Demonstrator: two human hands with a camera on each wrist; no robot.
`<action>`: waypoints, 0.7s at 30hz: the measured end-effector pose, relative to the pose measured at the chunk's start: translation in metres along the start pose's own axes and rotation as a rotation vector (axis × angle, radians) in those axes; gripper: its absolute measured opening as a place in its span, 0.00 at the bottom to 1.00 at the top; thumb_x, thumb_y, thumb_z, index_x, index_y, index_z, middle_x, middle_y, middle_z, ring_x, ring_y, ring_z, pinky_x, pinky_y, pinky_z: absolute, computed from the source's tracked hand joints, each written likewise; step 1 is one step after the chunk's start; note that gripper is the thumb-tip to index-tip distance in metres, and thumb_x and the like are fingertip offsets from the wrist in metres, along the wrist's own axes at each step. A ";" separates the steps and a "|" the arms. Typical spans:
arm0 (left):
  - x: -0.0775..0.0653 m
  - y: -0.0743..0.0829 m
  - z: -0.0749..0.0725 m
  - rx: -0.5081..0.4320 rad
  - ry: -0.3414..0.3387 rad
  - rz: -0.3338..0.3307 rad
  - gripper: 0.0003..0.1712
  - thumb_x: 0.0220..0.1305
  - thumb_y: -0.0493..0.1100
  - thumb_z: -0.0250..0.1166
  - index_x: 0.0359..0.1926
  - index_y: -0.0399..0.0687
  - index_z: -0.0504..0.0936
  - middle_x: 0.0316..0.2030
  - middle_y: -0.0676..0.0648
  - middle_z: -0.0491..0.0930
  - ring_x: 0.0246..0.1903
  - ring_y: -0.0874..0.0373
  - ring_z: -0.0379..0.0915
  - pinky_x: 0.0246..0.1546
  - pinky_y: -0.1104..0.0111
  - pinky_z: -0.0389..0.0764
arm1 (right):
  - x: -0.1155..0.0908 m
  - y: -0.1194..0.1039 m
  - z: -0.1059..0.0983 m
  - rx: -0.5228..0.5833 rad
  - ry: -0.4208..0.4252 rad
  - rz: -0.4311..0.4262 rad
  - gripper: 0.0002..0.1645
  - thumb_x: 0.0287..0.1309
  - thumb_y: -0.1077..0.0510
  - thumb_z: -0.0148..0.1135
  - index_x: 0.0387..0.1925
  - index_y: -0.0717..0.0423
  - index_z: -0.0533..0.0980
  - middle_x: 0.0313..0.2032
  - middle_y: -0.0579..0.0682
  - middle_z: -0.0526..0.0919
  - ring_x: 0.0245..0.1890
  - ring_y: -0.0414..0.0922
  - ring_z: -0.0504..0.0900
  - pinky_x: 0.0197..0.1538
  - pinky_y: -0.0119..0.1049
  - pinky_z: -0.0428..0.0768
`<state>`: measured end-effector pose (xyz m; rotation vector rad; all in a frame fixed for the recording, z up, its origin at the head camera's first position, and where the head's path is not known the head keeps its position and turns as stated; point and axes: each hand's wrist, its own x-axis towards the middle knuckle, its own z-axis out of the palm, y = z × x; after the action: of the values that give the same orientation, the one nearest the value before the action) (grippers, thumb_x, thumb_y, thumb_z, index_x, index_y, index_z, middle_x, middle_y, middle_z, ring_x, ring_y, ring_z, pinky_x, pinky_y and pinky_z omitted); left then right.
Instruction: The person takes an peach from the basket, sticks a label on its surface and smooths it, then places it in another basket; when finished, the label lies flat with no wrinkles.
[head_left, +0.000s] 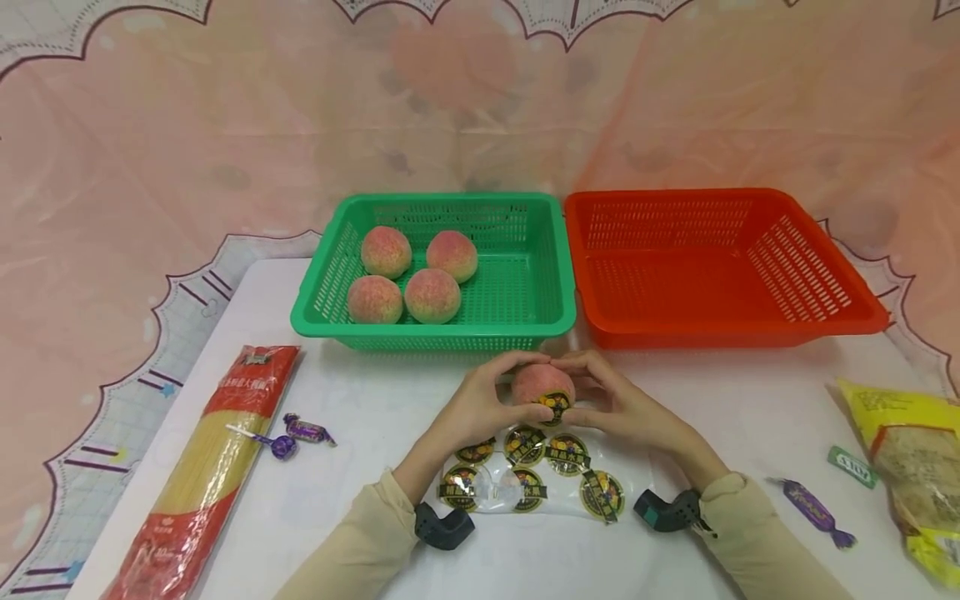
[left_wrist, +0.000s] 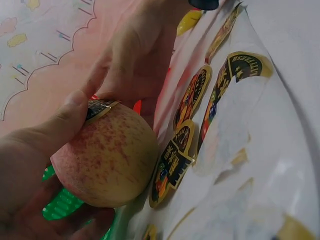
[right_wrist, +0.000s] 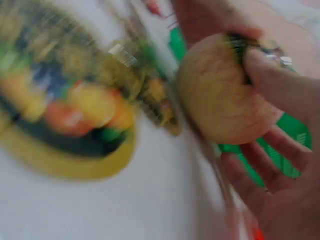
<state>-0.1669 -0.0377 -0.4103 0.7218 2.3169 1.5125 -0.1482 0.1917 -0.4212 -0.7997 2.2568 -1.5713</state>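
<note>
A pink and yellow peach [head_left: 534,382] is held between both hands just above the table, with a black and gold round fruit sticker [head_left: 556,405] on its near side. My left hand [head_left: 483,402] curls round the peach, its thumb at the sticker's left edge. From the other side my right hand [head_left: 626,408] grips it too; in the right wrist view its thumb [right_wrist: 272,75] presses on the sticker. Right below lies a clear sheet of stickers [head_left: 491,500] bearing several similar labels. The far fingertips are partly hidden behind the peach.
Behind the hands stand a green basket [head_left: 435,331] with several peaches [head_left: 432,296] and a red basket [head_left: 705,340]. A noodle pack [head_left: 206,467], lollipop [head_left: 283,447] and wrapped candy [head_left: 307,429] lie left. Right are a purple candy [head_left: 810,504], green packet [head_left: 852,466] and yellow bag [head_left: 915,467].
</note>
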 end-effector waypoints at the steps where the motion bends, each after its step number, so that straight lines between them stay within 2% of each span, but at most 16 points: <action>1: 0.000 0.000 0.000 0.001 -0.004 0.003 0.35 0.41 0.59 0.68 0.54 0.70 0.68 0.53 0.62 0.69 0.50 0.64 0.70 0.49 0.67 0.73 | -0.001 0.000 0.000 -0.008 0.000 -0.001 0.35 0.49 0.59 0.62 0.58 0.42 0.58 0.58 0.42 0.61 0.58 0.46 0.67 0.57 0.36 0.70; 5: 0.000 0.001 0.000 0.039 -0.005 -0.021 0.41 0.40 0.61 0.68 0.58 0.71 0.62 0.57 0.63 0.66 0.52 0.63 0.69 0.51 0.67 0.72 | -0.001 0.002 0.000 -0.097 0.038 -0.055 0.36 0.47 0.60 0.64 0.58 0.43 0.61 0.55 0.42 0.64 0.57 0.42 0.68 0.57 0.38 0.70; 8: -0.001 0.002 0.001 0.075 -0.004 -0.031 0.44 0.41 0.62 0.68 0.61 0.67 0.60 0.58 0.62 0.65 0.52 0.62 0.68 0.50 0.66 0.72 | -0.002 0.002 -0.001 -0.140 0.052 -0.089 0.36 0.46 0.61 0.64 0.58 0.43 0.62 0.55 0.42 0.66 0.57 0.41 0.67 0.58 0.40 0.68; 10: -0.001 0.001 0.003 0.078 -0.006 -0.042 0.44 0.42 0.62 0.67 0.61 0.64 0.60 0.57 0.60 0.66 0.52 0.62 0.68 0.50 0.65 0.72 | -0.003 0.002 -0.001 -0.118 0.046 -0.088 0.36 0.47 0.62 0.63 0.59 0.44 0.62 0.56 0.43 0.65 0.58 0.42 0.66 0.59 0.40 0.68; 13: -0.002 0.000 0.005 0.050 -0.005 -0.071 0.44 0.42 0.63 0.67 0.61 0.62 0.61 0.53 0.59 0.68 0.49 0.62 0.69 0.47 0.65 0.73 | -0.005 0.000 -0.002 0.013 0.093 -0.049 0.33 0.51 0.63 0.60 0.59 0.50 0.60 0.58 0.51 0.65 0.58 0.47 0.67 0.57 0.39 0.70; 15: -0.003 0.000 0.007 0.031 0.005 -0.086 0.43 0.42 0.63 0.67 0.60 0.62 0.60 0.51 0.59 0.69 0.48 0.62 0.70 0.46 0.66 0.73 | -0.008 0.000 -0.001 0.157 0.225 0.002 0.27 0.56 0.61 0.56 0.57 0.55 0.61 0.55 0.56 0.68 0.54 0.50 0.71 0.54 0.40 0.73; 17: -0.003 -0.001 0.009 0.028 0.022 -0.092 0.43 0.41 0.64 0.67 0.59 0.64 0.61 0.49 0.59 0.70 0.46 0.63 0.71 0.44 0.66 0.74 | -0.011 0.001 -0.002 0.394 0.415 0.028 0.19 0.60 0.59 0.52 0.51 0.58 0.64 0.48 0.57 0.72 0.47 0.51 0.74 0.47 0.41 0.77; 19: -0.003 0.000 0.011 0.043 0.041 -0.098 0.43 0.39 0.65 0.67 0.58 0.67 0.61 0.49 0.60 0.71 0.45 0.64 0.71 0.42 0.66 0.74 | -0.014 0.004 -0.004 0.624 0.626 0.031 0.12 0.61 0.54 0.48 0.43 0.58 0.68 0.39 0.54 0.75 0.38 0.49 0.75 0.39 0.39 0.77; 21: -0.004 0.003 0.012 0.047 0.056 -0.104 0.41 0.38 0.66 0.67 0.56 0.71 0.62 0.49 0.62 0.70 0.44 0.64 0.71 0.42 0.67 0.75 | -0.017 0.004 -0.009 0.841 0.819 0.037 0.12 0.61 0.49 0.48 0.35 0.54 0.68 0.31 0.49 0.73 0.31 0.46 0.73 0.32 0.38 0.72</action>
<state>-0.1576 -0.0297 -0.4128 0.5675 2.3987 1.4555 -0.1401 0.2102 -0.4230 0.1592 1.6170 -2.8447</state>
